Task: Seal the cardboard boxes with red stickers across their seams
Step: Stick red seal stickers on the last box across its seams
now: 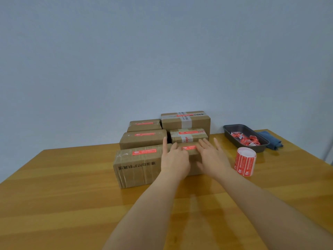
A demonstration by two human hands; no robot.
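Setting: a wooden table (72, 204) stands against a plain pale wall; six cardboard boxes are grouped at the far middle of it.
Step in hand: by judgement, pressing down a red sticker (189, 147) on the near right box (191, 159), which is mostly covered by the hands.
Left hand: the left hand (173, 159) rests on the top of that box, at the sticker's left end; forefinger straight and pointing away, the other fingers look bent onto the sticker's end, holding nothing.
Right hand: the right hand (213, 156) lies flat with fingers spread and straight, on the box top at the sticker's right end; nothing is gripped.
Sticker position: between the two hands, on the box top; whether it crosses the seam cannot be told, as the hands hide it.
Technique: smooth outward from the sticker's middle toward both ends with flat fingers, so that no bubble or lifted corner remains; keep the box steady under the palms.
Other boxes: the large near left box (137, 168) touches the worked box and bears a sticker, as do the four boxes behind.
Supply: a sticker roll (245, 161) stands upright just right of the right hand.
Waste: a dark tray (262, 149) at far right holds crumpled red backing scraps; a blue cloth (272, 139) lies beside it.
Progress: every visible box carries a red sticker; the task seems close to done.
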